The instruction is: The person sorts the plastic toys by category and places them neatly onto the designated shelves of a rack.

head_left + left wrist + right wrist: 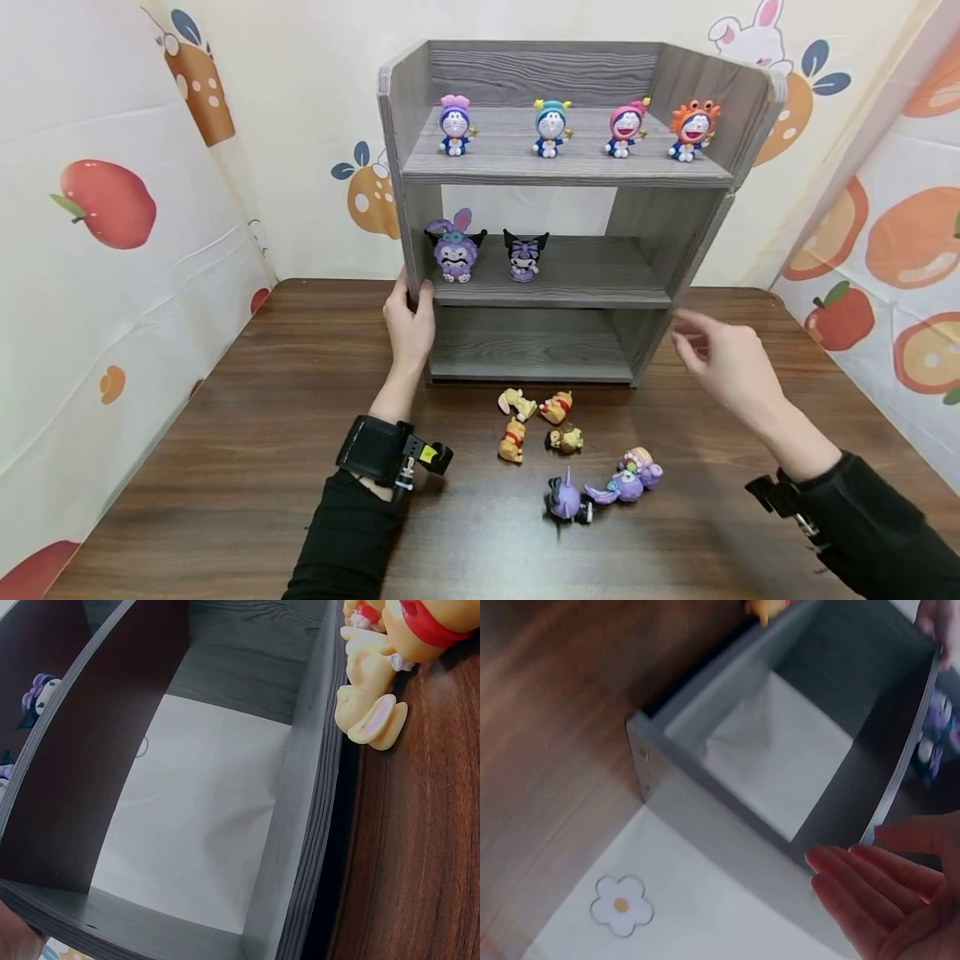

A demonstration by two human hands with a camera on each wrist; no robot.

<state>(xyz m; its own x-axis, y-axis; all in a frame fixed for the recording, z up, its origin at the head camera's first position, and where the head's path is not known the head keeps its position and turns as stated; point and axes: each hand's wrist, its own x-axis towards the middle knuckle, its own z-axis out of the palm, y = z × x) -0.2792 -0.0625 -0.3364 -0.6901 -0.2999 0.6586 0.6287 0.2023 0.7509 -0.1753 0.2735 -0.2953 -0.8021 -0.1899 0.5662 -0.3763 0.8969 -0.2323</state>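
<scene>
A grey wooden shelf (540,297) with three levels stands on the table. At its left side panel my left hand (411,327) grips the edge, thumb at the front and fingers round the outside; only a bit of that hand (19,934) shows in the left wrist view. Close to the right side panel is my right hand (723,358), holding nothing, its fingers loosely bent. In the right wrist view the right hand's fingers (870,889) are near the shelf's edge; whether they touch it I cannot tell.
Several blue figurines (550,129) stand on the top level. Two purple figurines, one with rabbit ears (455,250) and one black-eared (524,257), occupy the middle level. Yellow bear figurines (512,440), a long-eared figurine (517,403) and purple figurines (568,498) lie before the shelf.
</scene>
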